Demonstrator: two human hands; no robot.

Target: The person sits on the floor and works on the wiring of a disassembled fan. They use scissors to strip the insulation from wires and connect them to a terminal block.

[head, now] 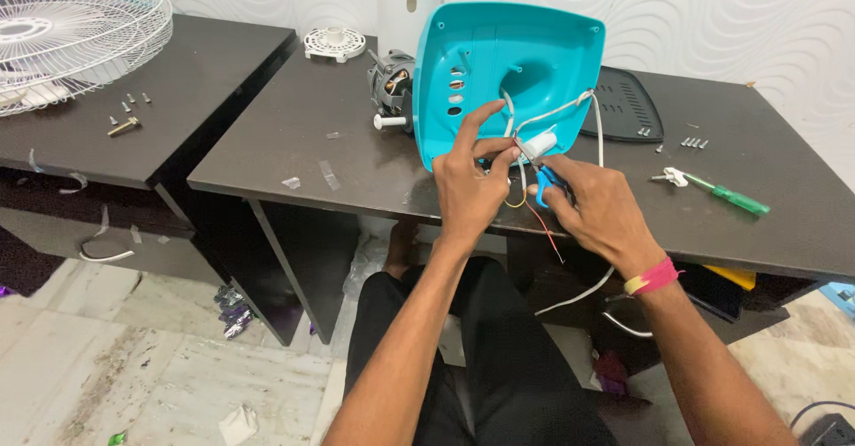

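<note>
Item: teal housing (508, 72), propped on edge near the front edge of our bench (294, 134), hollow side toward us, motor (392, 79) just behind it. Wires (570, 108), white and grey, trail from the housing to a small white capacitor (540, 146), which our left hand (468, 188) pinches between thumb and fingertips. Our right hand (597, 210) is closed on a blue-handled cutter (545, 182), held just below the capacitor; whether its blades are open we cannot tell. Thin red and yellow leads (534, 214) hang from between the hands past the front edge. Risks, as we judge them: the blades sit close to several wires at once, so a wrong lead, or a fingertip, could be nipped; a tug on the capacitor could tip the housing, which rests on edge with little support, toward the front edge. Also on the bench: green screwdriver (726, 197) and loose screws (693, 142) toward the right edge, black grille (628, 108) behind the housing, white disc (335, 44) and white cylinder (408, 1) at the back edge. Neighbouring bench: wire guard (80, 28), more screws (129, 112), small enough to roll off and be lost.
</note>
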